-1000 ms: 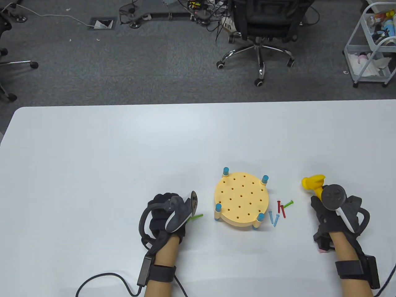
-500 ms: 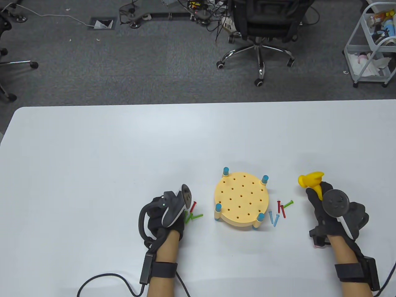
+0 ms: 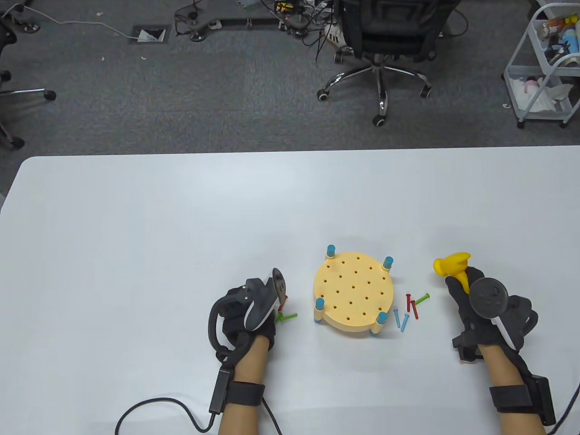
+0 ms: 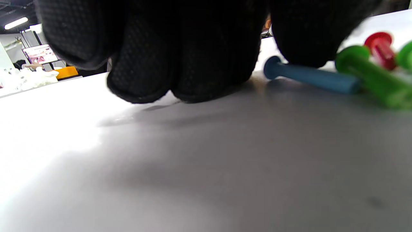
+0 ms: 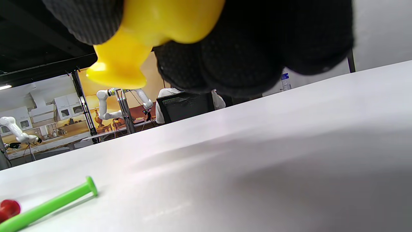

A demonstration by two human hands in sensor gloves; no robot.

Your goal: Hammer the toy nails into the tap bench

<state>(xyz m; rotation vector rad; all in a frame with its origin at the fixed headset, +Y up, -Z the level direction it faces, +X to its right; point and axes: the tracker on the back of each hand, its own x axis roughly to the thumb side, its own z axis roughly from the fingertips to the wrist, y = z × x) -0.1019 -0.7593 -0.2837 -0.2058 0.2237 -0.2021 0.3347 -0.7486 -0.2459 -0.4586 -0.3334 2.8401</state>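
Note:
The round yellow tap bench (image 3: 353, 294) with blue legs stands on the white table (image 3: 181, 226), its holes empty. My left hand (image 3: 253, 312) rests fingertips-down on the table just left of it, over a small pile of nails. In the left wrist view a blue nail (image 4: 309, 77) lies flat with its head between my fingers (image 4: 180, 64) and thumb, beside a green nail (image 4: 370, 75) and a red nail (image 4: 381, 48). Whether the blue nail is pinched is unclear. My right hand (image 3: 485, 308) grips the yellow toy hammer (image 3: 451, 265) by its handle, right of the bench, head above the table.
Loose nails lie between the bench and my right hand: red nails (image 3: 410, 303), blue nails (image 3: 401, 319) and a green nail (image 3: 422, 298), which also shows in the right wrist view (image 5: 48, 203). An office chair (image 3: 385, 36) and a wire cart (image 3: 543, 68) stand beyond the table's far edge.
My left hand has rolled and shifted slightly right over the nail pile, now partly covering the red nail. My right hand has moved the hammer a little to the left.

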